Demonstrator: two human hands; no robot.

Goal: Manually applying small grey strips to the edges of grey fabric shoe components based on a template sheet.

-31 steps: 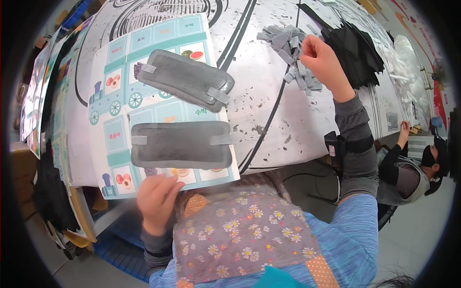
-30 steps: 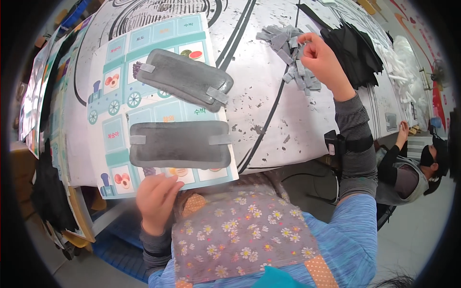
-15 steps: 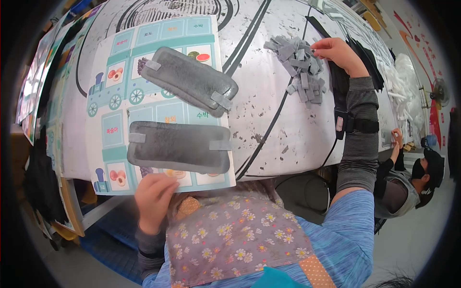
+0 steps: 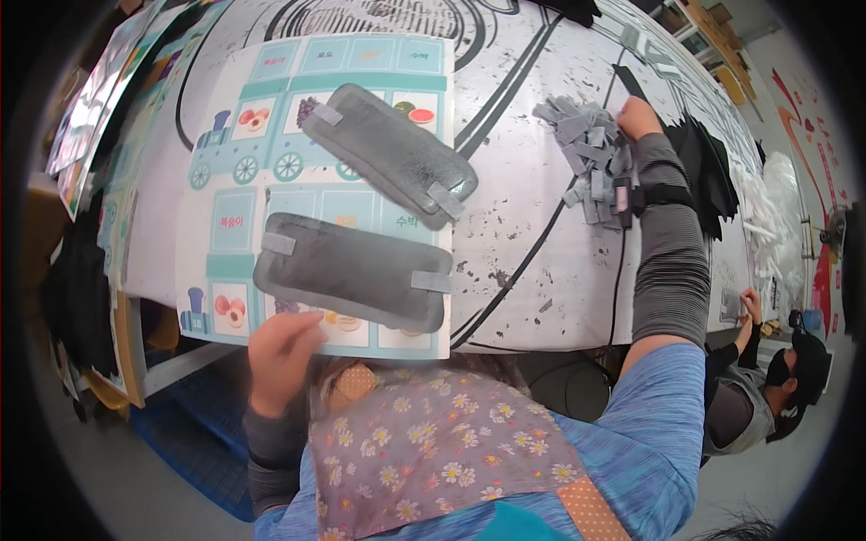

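Two dark grey padded fabric pieces with rounded corners lie on printed train-and-fruit sheets: the upper pad (image 4: 393,153) slants down to the right, the lower pad (image 4: 354,272) tilts slightly. Each has a light grey strip near both ends. My left hand (image 4: 281,356) is at the sheets' front edge, just below the lower pad, its thumb and fingers pinched together; what they hold, if anything, cannot be made out. At the right side of a heap of light grey strips (image 4: 586,144), my right hand (image 4: 639,117) has its fingers curled closed, their tips hidden.
The sheets (image 4: 236,225) lie on a white, scuffed, black-marked table (image 4: 514,243). Black fabric pieces (image 4: 705,167) lie beyond my right forearm, with white material (image 4: 774,207) farther right. Another person (image 4: 767,388) works at the right. A black cable (image 4: 617,288) crosses the table edge.
My right hand has gone from a pinch above the heap to a closed hand at its right side. The left hand stays near the sheets' front edge. The view has shifted slightly.
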